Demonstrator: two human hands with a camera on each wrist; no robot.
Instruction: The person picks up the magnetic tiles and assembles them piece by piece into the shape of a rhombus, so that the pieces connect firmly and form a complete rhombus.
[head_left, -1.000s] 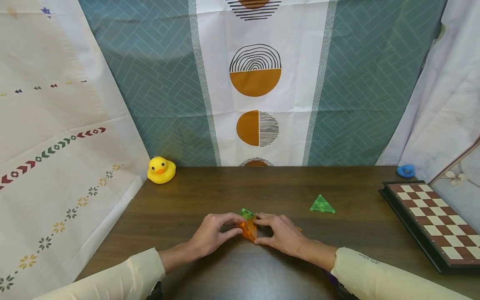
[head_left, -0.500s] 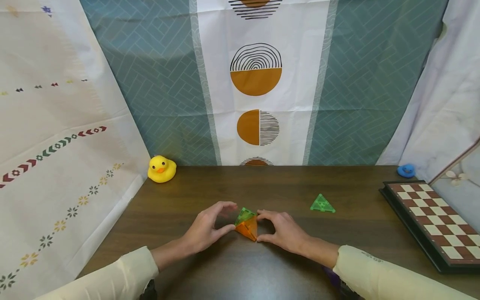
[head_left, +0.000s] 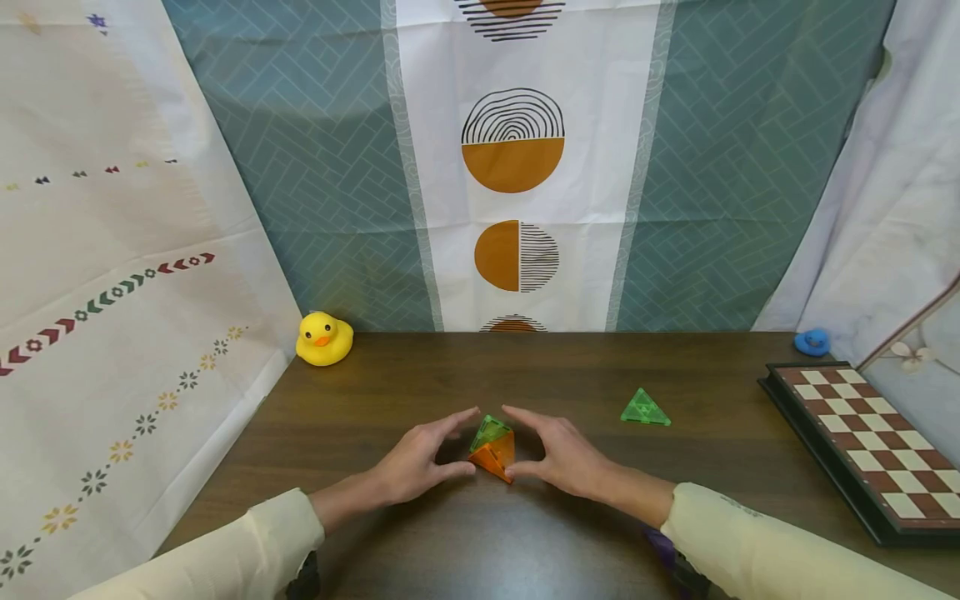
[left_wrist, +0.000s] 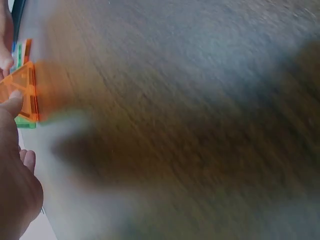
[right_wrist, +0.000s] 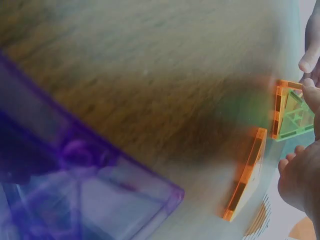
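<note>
Orange-and-green plastic pyramid [head_left: 497, 454] on counter [head_left: 495, 533], six o'clock in head view; left hand [head_left: 422, 458] at its nine, right hand [head_left: 567, 458] at its three, fingers wide. Left wrist: thumb overlaps orange face [left_wrist: 25, 80]; contact unclear. Right wrist: separate orange tile [right_wrist: 246, 177], four o'clock. Judged best: light, even pressure at seams.

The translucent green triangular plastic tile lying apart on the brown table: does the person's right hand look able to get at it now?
Probably yes. In the head view, nothing appears to stand between the right hand and the green tile, and that hand seems to grip nothing.
</note>
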